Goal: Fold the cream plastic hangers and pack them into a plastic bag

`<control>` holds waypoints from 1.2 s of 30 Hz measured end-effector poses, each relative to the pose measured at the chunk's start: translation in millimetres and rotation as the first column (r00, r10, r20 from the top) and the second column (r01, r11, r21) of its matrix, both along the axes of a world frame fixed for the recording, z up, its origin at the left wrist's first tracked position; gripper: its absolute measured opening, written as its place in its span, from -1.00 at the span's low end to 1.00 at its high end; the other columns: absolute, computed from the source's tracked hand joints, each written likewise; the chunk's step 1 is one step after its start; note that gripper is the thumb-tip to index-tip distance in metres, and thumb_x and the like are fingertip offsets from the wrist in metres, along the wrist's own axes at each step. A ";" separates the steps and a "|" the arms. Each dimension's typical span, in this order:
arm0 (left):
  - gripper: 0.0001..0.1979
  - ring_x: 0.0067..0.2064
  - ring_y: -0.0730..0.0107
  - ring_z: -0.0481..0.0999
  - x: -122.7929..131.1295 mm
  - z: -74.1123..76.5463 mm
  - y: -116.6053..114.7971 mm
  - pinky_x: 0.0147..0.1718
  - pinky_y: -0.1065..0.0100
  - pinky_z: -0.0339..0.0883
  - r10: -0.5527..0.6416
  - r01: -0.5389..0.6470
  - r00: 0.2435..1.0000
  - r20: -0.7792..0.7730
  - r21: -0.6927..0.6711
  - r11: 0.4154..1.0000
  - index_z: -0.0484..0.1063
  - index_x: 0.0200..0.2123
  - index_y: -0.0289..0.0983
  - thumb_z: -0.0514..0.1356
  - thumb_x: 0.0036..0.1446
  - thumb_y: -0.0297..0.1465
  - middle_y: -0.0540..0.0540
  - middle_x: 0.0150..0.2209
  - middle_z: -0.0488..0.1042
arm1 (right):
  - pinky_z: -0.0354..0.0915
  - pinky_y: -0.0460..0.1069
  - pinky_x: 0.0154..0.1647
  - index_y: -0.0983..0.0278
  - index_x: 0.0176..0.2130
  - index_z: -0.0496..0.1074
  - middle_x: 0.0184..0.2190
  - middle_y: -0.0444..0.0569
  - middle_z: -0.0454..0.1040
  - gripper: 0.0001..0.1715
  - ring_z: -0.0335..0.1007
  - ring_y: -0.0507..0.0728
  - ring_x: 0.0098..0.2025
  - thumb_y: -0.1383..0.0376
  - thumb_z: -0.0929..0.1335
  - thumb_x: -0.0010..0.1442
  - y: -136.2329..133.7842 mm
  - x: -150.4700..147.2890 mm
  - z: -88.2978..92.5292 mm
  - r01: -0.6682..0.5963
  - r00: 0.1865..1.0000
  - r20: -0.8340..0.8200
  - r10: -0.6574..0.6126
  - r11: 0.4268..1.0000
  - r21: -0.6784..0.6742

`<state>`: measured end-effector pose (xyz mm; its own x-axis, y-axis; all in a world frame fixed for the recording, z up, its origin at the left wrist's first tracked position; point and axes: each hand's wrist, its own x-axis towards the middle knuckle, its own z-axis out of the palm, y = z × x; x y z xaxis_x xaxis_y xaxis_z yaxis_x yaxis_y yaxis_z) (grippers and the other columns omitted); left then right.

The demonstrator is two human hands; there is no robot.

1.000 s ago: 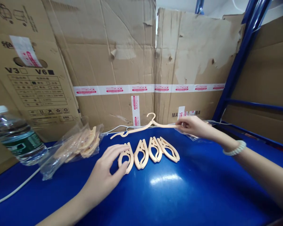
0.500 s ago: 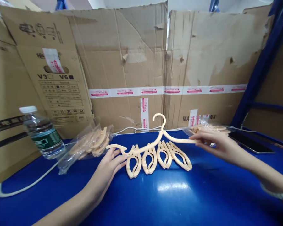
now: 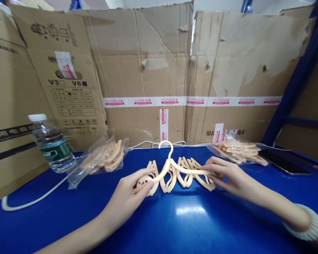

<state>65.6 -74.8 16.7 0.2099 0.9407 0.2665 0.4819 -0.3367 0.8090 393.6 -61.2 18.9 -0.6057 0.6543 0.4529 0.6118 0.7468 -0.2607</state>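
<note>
A cream folding clothes hanger (image 3: 184,170) is held between my two hands, its hook pointing up and away from me. My left hand (image 3: 131,188) pinches the left arm, which looks folded in near my fingers. The right arm's end sits in the closed fingers of my right hand (image 3: 224,173). Behind and below it, several folded hangers (image 3: 167,185) lie in a row on the blue table; the held hanger and my left fingers partly cover them.
A clear bag of folded hangers (image 3: 110,155) and a water bottle (image 3: 53,144) stand at left. Another bagged bundle (image 3: 237,150) and a black phone (image 3: 284,162) lie at right. A white cable (image 3: 33,204) crosses the table; cardboard (image 3: 148,77) stands along the back.
The hanger has moved left and down, closer to the row. Its left arm, stretched out before, is now folded in at my left hand. My right hand has moved a little left and lower.
</note>
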 end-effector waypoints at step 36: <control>-0.61 -0.43 0.38 0.51 3.2 -14.0 0.7 -0.38 0.41 0.39 0.109 -0.094 0.947 0.302 -0.061 0.994 0.42 -0.09 -0.25 0.28 0.07 -0.17 0.02 -0.45 0.53 | 0.39 0.08 -0.05 0.22 0.08 0.41 -0.02 0.08 0.49 -0.65 0.44 0.21 -0.02 0.19 0.27 0.35 4.6 -4.3 -9.5 0.049 0.934 -0.340 -0.106 0.984 -0.171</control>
<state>68.8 -74.1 2.7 0.0283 0.9654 0.2592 0.2400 -0.2583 0.9358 389.3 -56.5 9.4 -0.3740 0.7726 0.5130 0.5162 0.6330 -0.5770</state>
